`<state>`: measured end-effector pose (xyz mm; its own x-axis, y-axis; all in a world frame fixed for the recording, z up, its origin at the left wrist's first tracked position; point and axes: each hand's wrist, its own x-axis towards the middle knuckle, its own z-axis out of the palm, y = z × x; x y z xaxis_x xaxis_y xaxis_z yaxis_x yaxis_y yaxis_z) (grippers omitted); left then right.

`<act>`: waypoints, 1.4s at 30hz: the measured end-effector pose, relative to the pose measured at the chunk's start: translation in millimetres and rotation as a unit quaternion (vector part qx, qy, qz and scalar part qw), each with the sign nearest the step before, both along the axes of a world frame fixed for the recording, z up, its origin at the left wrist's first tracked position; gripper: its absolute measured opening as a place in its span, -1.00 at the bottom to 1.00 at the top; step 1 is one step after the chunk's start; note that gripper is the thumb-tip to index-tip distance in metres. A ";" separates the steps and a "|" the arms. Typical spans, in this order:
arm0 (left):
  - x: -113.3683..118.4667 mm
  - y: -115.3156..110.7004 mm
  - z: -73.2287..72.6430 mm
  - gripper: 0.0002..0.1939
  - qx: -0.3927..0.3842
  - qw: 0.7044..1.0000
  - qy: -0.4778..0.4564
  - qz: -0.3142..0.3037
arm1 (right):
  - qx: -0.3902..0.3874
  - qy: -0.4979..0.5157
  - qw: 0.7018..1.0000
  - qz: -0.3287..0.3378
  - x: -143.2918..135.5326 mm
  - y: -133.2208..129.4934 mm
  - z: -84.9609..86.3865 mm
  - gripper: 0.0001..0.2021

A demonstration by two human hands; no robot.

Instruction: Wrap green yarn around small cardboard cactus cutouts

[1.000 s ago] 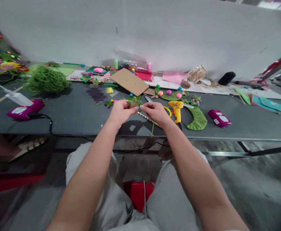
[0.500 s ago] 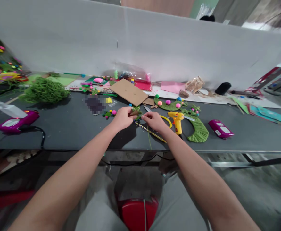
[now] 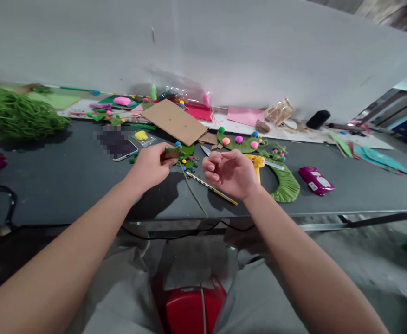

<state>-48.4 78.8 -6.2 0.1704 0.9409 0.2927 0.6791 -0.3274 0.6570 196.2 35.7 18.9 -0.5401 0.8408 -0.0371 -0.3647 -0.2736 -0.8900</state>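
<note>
1. Left hand [image 3: 151, 168] pinches the green piece [image 3: 173, 152]; a loose grip could drop it. Right hand [image 3: 231, 175], apart, is half-curled, seemingly unladen.
2. Yarn [image 3: 195, 195] trails between them near the pencil [image 3: 213, 188]: it might snag.
3. Right hand could knock the glue gun [image 3: 259, 162] just beside it.

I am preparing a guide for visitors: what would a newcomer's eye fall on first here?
Probably the big tangle of green yarn at the far left. Next, in the middle, the left hand pinches a small green piece, while the right hand hangs half-open. The red seat at the bottom centre also stands out.
</note>
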 end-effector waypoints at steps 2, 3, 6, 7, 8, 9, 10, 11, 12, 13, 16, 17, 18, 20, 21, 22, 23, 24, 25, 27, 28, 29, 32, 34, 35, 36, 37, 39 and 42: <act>0.3 -2.1 1.3 -0.81 0.003 1.000 0.004 -0.005 | -0.050 0.107 0.991 0.054 1.3 -4.4 3.4 -0.79; 0.6 -2.9 1.5 -0.81 0.005 1.000 0.004 -0.009 | -0.061 0.131 0.987 0.068 1.5 -5.6 4.2 -0.80; 1.3 -4.6 0.7 -0.79 0.015 1.000 0.006 -0.023 | -0.064 0.162 0.981 0.086 0.0 -6.5 4.7 -0.79; 1.4 -4.9 0.1 -0.79 0.017 1.000 0.005 -0.026 | -0.060 0.163 0.981 0.089 -0.9 -6.4 4.6 -0.78; 1.6 -5.1 -0.5 -0.79 0.018 0.999 0.005 -0.028 | -0.053 0.161 0.981 0.091 -2.0 -6.4 4.5 -0.78; 1.8 -5.2 -1.0 -0.79 0.017 0.999 0.006 -0.028 | -0.045 0.156 0.982 0.092 -3.1 -6.6 4.3 -0.77; 2.0 -5.3 -1.6 -0.79 0.016 0.999 0.008 -0.027 | -0.035 0.150 0.984 0.090 -4.0 -7.0 4.0 -0.76; 2.2 -5.3 -2.2 -0.79 0.014 1.000 0.008 -0.026 | -0.025 0.142 0.986 0.086 -4.8 -7.5 3.6 -0.76; 2.4 -5.3 -2.7 -0.80 0.012 1.000 0.009 -0.026 | -0.016 0.133 0.988 0.080 -5.3 -8.1 3.1 -0.75; 2.5 -5.3 -3.2 -0.80 0.012 1.000 0.007 -0.026 | -0.010 0.121 0.990 0.075 -5.5 -8.7 2.4 -0.74; 2.4 -5.4 -3.8 -0.82 0.014 0.999 0.001 -0.029 | 0.002 0.065 0.997 0.050 -4.5 -8.8 -0.2 -0.72; 2.2 -5.4 -3.5 -0.82 0.014 1.000 0.001 -0.028 | 0.004 0.042 0.998 0.039 -3.8 -7.9 -1.3 -0.71; 2.0 -5.6 -3.0 -0.83 0.014 1.000 0.002 -0.025 | 0.004 0.021 0.999 0.026 -3.0 -6.6 -2.6 -0.71; 1.7 -6.0 -1.5 -0.83 0.013 1.000 0.006 -0.016 | 0.003 -0.013 1.000 0.006 -1.6 -3.3 -5.7 -0.69; 1.7 -6.3 -0.6 -0.83 0.014 1.000 0.008 -0.011 | 0.002 -0.026 1.000 0.002 -1.1 -1.6 -7.3 -0.68; 1.6 -6.5 0.1 -0.83 0.016 1.000 0.010 -0.007 | 0.000 -0.035 0.999 0.003 -0.9 -0.1 -8.9 -0.67; 1.6 -6.7 0.6 -0.83 0.019 1.000 0.011 -0.004 | 0.000 -0.040 0.999 0.005 -0.9 1.0 -10.3 -0.67; 1.6 -6.9 0.8 -0.82 0.021 1.000 0.013 -0.003 | 0.000 -0.044 0.999 0.010 -1.2 1.7 -11.5 -0.67; 1.5 -6.9 0.7 -0.82 0.023 1.000 0.014 -0.003 | 0.000 -0.049 0.999 0.014 -1.8 2.1 -12.5 -0.67; 1.4 -6.6 -0.2 -0.81 0.029 0.999 0.013 -0.004 | -0.002 -0.058 0.998 0.015 -3.4 2.0 -13.8 -0.66; 1.2 -6.4 -0.8 -0.81 0.030 0.999 0.013 -0.006 | -0.003 -0.061 0.998 0.014 -4.2 1.8 -14.1 -0.65; 1.1 -6.2 -1.4 -0.80 0.033 0.999 0.013 -0.006 | -0.003 -0.063 0.998 0.011 -4.9 1.7 -14.3 -0.65; 1.2 -6.3 -2.6 -0.79 0.032 0.999 0.014 -0.006 | -0.001 -0.054 0.999 0.008 -5.7 1.8 -14.3 -0.66; 1.6 -7.1 -2.5 -0.78 0.029 1.000 0.007 -0.008 | 0.001 -0.052 0.999 0.009 -5.4 2.0 -13.9 -0.68; 2.0 -7.7 -2.2 -0.78 0.029 1.000 0.004 -0.009 | 0.001 -0.053 0.999 0.008 -5.3 1.9 -13.6 -0.68; 2.4 -8.5 -1.7 -0.78 0.028 1.000 0.001 -0.009 | 0.001 -0.056 0.998 0.006 -5.3 1.8 -13.2 -0.67; 2.8 -9.3 -1.0 -0.78 0.028 1.000 -0.001 -0.009 | 0.001 -0.057 0.998 0.001 -5.5 1.5 -12.6 -0.65; 3.7 -10.9 0.4 -0.79 0.026 1.000 0.002 -0.008 | -0.001 -0.055 0.998 -0.008 -6.4 0.8 -11.4 -0.61; 4.4 -12.5 1.7 -0.79 0.027 1.000 0.009 -0.007 | -0.005 -0.051 0.998 -0.024 -8.2 0.2 -10.7 -0.57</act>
